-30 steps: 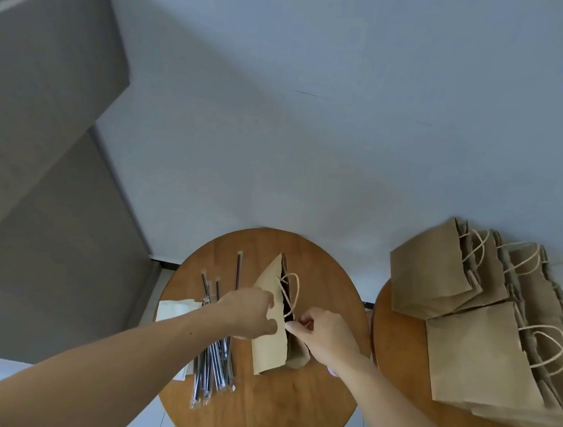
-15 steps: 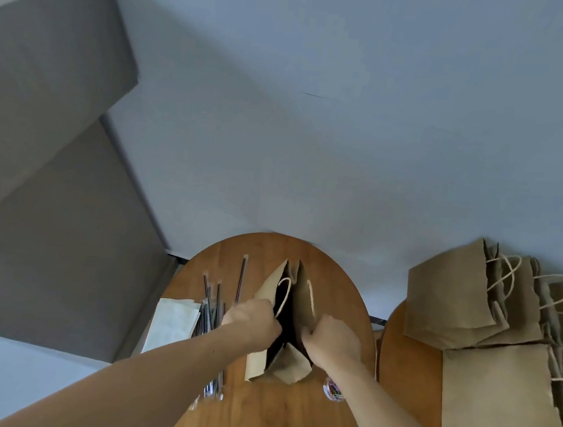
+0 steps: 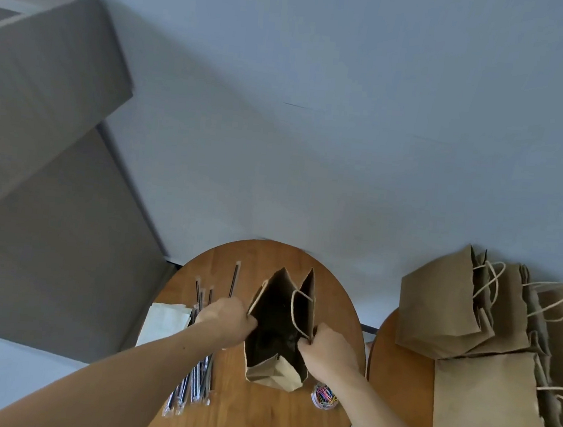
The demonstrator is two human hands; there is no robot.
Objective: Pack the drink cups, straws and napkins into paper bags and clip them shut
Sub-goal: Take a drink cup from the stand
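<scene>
Your left hand (image 3: 228, 322) grips the left rim of the paper bag (image 3: 275, 374), fingers curled over the edge. Your right hand (image 3: 328, 352) pinches the right rim, just beside the twine handle (image 3: 294, 312). Both hands are closed on paper and hold the two sides apart, so the mouth gapes wide toward you.

The bag sits near the middle of the round wooden counter (image 3: 253, 420), with its folded base at the end closest to you. It's dark in there, and what's inside, if anything, can't be made out. Whether the bag stands square or leans is also hard to call from up here.

Left of the bag, the wrapped straws (image 3: 198, 381) lie in a loose bunch on the wood, running under your left forearm, with a few singles fanned out past your knuckles. Farther left of the bag, beyond the straws, the pale stack of napkins (image 3: 164, 322) sits at the counter's edge.

Just right of the bag's base, close to your right wrist, is a small clear tub of coloured paper clips (image 3: 324, 394).

Well to the right of the bag, on a second wooden counter (image 3: 401, 380), the spare bags (image 3: 443, 308) lie flat in overlapping piles with their twine loops showing.
</scene>
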